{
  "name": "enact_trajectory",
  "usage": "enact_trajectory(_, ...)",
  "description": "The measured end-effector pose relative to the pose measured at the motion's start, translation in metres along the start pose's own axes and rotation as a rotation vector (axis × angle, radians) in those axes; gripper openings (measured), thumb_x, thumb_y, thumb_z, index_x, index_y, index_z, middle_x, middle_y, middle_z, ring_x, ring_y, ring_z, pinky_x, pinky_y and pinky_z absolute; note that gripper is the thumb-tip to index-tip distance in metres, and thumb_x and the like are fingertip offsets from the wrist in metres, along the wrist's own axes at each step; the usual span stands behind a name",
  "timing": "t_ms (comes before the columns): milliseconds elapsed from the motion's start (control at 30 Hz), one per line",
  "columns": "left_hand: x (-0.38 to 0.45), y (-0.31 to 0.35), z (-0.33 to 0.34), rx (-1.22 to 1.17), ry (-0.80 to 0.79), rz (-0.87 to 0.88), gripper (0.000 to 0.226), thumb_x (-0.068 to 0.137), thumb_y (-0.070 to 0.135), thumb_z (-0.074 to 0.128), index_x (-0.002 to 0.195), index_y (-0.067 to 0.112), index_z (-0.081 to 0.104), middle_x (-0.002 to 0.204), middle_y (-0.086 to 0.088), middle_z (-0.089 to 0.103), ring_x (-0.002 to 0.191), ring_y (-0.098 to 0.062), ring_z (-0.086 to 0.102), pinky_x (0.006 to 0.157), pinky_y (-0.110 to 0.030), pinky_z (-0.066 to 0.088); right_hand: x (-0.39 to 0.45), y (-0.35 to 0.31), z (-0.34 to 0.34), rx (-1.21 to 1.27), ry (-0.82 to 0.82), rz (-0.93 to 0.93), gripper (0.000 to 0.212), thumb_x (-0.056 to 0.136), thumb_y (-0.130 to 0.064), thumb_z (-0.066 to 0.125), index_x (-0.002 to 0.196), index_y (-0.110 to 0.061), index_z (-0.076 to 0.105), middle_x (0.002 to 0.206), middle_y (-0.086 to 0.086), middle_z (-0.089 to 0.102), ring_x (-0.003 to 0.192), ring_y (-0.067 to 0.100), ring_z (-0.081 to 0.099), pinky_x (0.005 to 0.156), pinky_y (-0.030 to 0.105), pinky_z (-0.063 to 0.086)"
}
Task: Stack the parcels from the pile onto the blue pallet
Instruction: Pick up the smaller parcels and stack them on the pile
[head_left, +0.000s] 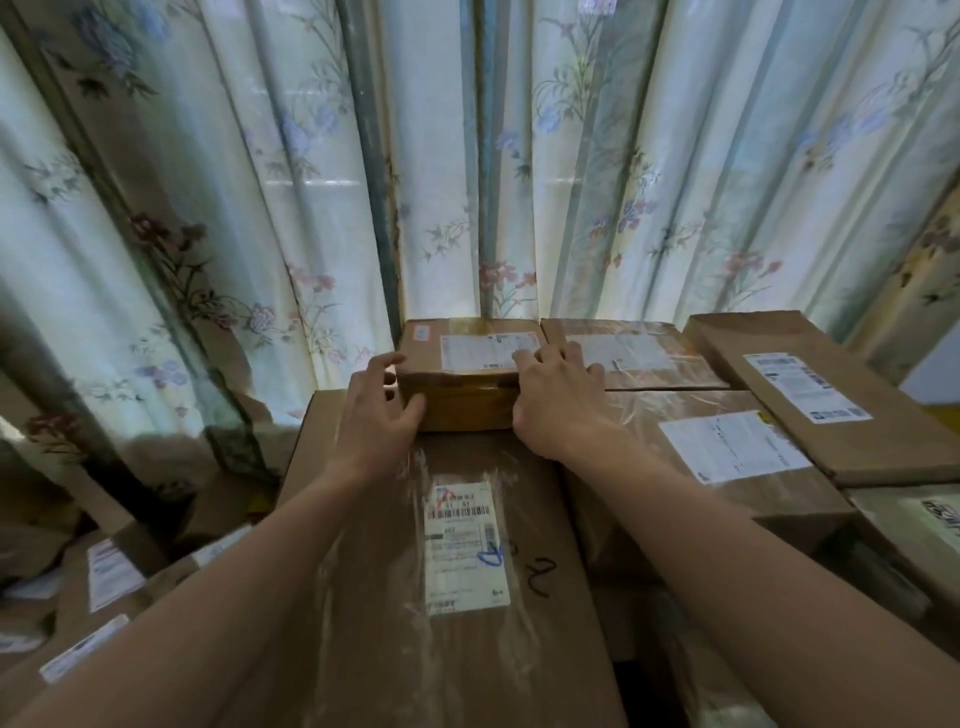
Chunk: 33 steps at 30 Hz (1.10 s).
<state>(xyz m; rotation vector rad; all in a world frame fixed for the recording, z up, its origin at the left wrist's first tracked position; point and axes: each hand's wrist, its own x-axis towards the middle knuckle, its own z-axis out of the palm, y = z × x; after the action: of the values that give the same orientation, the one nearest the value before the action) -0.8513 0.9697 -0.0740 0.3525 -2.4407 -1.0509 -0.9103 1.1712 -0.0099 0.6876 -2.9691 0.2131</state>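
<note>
A small brown parcel (460, 402) with a white label sits at the far end of a large taped cardboard box (395, 597), close against the curtain. My left hand (382, 410) is at the parcel's left front corner, thumb touching its front face and fingers spread loosely past its left side. My right hand (558, 400) lies against the parcel's right front corner, its fingers resting on the top by the label. The blue pallet is hidden from view.
More labelled parcels lie level to the right: one behind (634, 358), one in the middle (727, 452), and a long flat one (795, 400) on top at the far right. A lower pile of parcels (104, 582) sits at the bottom left. A flowered curtain (260, 208) hangs right behind.
</note>
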Motion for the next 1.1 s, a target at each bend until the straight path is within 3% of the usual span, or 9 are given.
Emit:
enact_trajectory(100, -0.015, -0.015, -0.025, 0.083, -0.002, -0.005, 0.051, 0.098, 0.043, 0.057, 0.145, 0.029, 0.043, 0.136, -0.003, 0.053, 0.12, -0.019, 0.054, 0.098, -0.041, 0.05, -0.023, -0.014, -0.002, 0.032, 0.027, -0.094, 0.053, 0.097, -0.028, 0.055, 0.148, -0.024, 0.043, 0.15, 0.006, 0.043, 0.144, 0.032, 0.03, 0.116, 0.057, 0.029)
enact_trajectory(167, -0.029, -0.026, -0.047, 0.111, -0.01, 0.007, 0.051, 0.098, 0.035, 0.059, 0.145, 0.019, 0.046, 0.138, -0.008, 0.052, 0.125, -0.022, 0.051, 0.105, -0.041, 0.045, -0.036, -0.029, 0.001, 0.046, 0.025, -0.169, 0.053, 0.097, -0.03, 0.054, 0.148, -0.026, 0.041, 0.151, 0.006, 0.041, 0.144, 0.032, 0.027, 0.115, 0.058, 0.031)
enact_trajectory(267, -0.062, -0.047, -0.09, 0.194, 0.003, 0.011, 0.05, 0.099, 0.032, 0.058, 0.144, 0.014, 0.048, 0.137, -0.006, 0.052, 0.129, -0.022, 0.048, 0.108, -0.037, 0.039, -0.051, -0.06, 0.01, 0.069, 0.033, -0.288, 0.051, 0.098, -0.034, 0.055, 0.147, -0.03, 0.042, 0.151, 0.003, 0.039, 0.144, 0.029, 0.025, 0.112, 0.057, 0.033)
enact_trajectory(433, -0.139, -0.121, -0.18, 0.347, 0.042, -0.127, 0.048, 0.098, 0.037, 0.056, 0.142, 0.019, 0.048, 0.137, -0.005, 0.053, 0.124, -0.024, 0.051, 0.101, -0.045, 0.046, -0.066, -0.146, 0.025, 0.16, 0.007, -0.472, 0.054, 0.095, -0.032, 0.062, 0.146, -0.031, 0.044, 0.152, 0.001, 0.04, 0.144, 0.026, 0.029, 0.113, 0.051, 0.036)
enact_trajectory(567, -0.19, -0.184, -0.266, 0.512, 0.029, -0.221, 0.051, 0.098, 0.035, 0.058, 0.145, 0.018, 0.047, 0.146, -0.006, 0.05, 0.136, -0.027, 0.045, 0.109, -0.049, 0.043, -0.08, -0.227, 0.041, 0.209, -0.09, -0.563, 0.055, 0.097, -0.034, 0.059, 0.148, -0.026, 0.043, 0.148, 0.006, 0.039, 0.14, 0.029, 0.032, 0.112, 0.047, 0.038)
enact_trajectory(800, -0.25, -0.267, -0.379, 0.597, -0.053, -0.268, 0.064, 0.097, 0.046, 0.053, 0.152, 0.015, 0.041, 0.156, -0.01, 0.043, 0.143, -0.028, 0.041, 0.114, -0.049, 0.04, -0.118, -0.357, 0.087, 0.226, -0.32, -0.487, 0.058, 0.099, -0.038, 0.059, 0.152, -0.027, 0.037, 0.155, 0.007, 0.03, 0.145, 0.032, 0.028, 0.115, 0.047, 0.037)
enact_trajectory(933, -0.275, -0.31, -0.418, 0.553, -0.07, -0.294, 0.063, 0.099, 0.038, 0.057, 0.154, 0.014, 0.037, 0.159, -0.009, 0.039, 0.148, -0.025, 0.035, 0.119, -0.04, 0.03, -0.142, -0.414, 0.123, 0.253, -0.357, -0.456, 0.069, 0.099, -0.041, 0.059, 0.157, -0.02, 0.029, 0.156, 0.003, 0.032, 0.144, 0.027, 0.033, 0.117, 0.041, 0.033)
enact_trajectory(1100, -0.311, -0.356, -0.463, 0.492, -0.119, -0.391, 0.068, 0.099, 0.038, 0.058, 0.157, 0.016, 0.03, 0.161, -0.007, 0.036, 0.148, -0.024, 0.035, 0.121, -0.039, 0.03, -0.177, -0.487, 0.154, 0.392, -0.391, -0.436, 0.074, 0.099, -0.036, 0.06, 0.16, -0.017, 0.022, 0.164, 0.002, 0.028, 0.151, 0.022, 0.027, 0.123, 0.039, 0.027)
